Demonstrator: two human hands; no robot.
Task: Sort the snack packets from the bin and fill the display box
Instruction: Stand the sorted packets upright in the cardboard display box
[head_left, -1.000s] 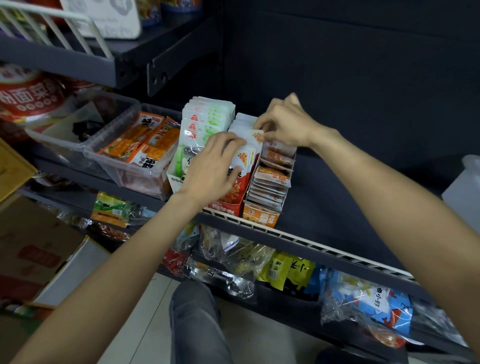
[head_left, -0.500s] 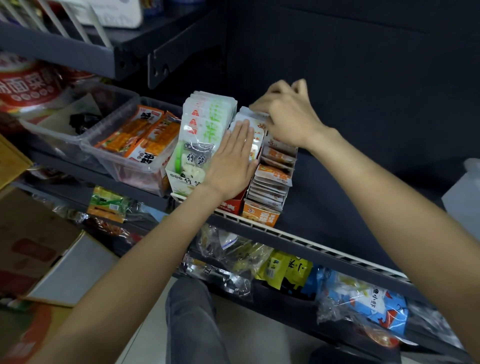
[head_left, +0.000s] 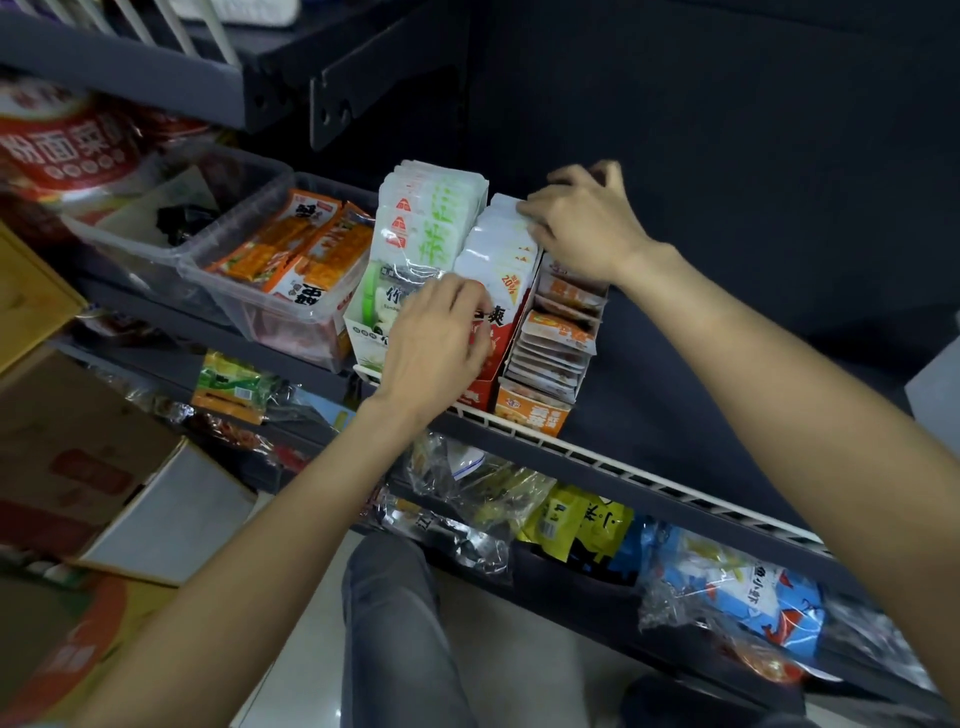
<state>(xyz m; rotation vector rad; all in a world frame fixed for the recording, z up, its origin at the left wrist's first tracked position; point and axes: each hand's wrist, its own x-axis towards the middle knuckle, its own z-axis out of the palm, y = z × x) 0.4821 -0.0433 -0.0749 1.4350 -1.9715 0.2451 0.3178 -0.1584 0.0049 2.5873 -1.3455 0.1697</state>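
The clear bin (head_left: 270, 291) sits at the left of the shelf (head_left: 649, 470), holding orange snack packets (head_left: 296, 244) that lie flat with their long axes running front to back; it stands well apart from both hands, to the left of the left hand, so the left arm is judged the nearer one for any further pick from it; just right of the bin stands a green-and-white display box (head_left: 371, 332) filled with upright white-and-green packets (head_left: 426, 218); next in line is the red display box (head_left: 493, 353), the one being filled, whose row of white packets (head_left: 498, 249) stands on edge and runs from the shelf front toward the rear wall; the left hand (head_left: 434, 343) rests at the front end of this row with its fingers curled over the front packet and the box front, apparently pinching or pressing it, though the fingertips are hidden by the knuckles and the exact hold cannot be confirmed; the right hand (head_left: 582, 223) sits at the rear end of the same row, fingers bent, fingertips on the top edges of the rearmost packets, with the back fingers raised off them; the row therefore lies directly between the two hands along its long axis, and squaring it up is judged to call for opposed pressure, front hand pushing back, rear hand pushing forward; to the right, touching the red box, an orange display box (head_left: 530, 415) holds flat-stacked orange-labelled packets (head_left: 558, 332) under the right wrist; the shelf surface beyond it is dark
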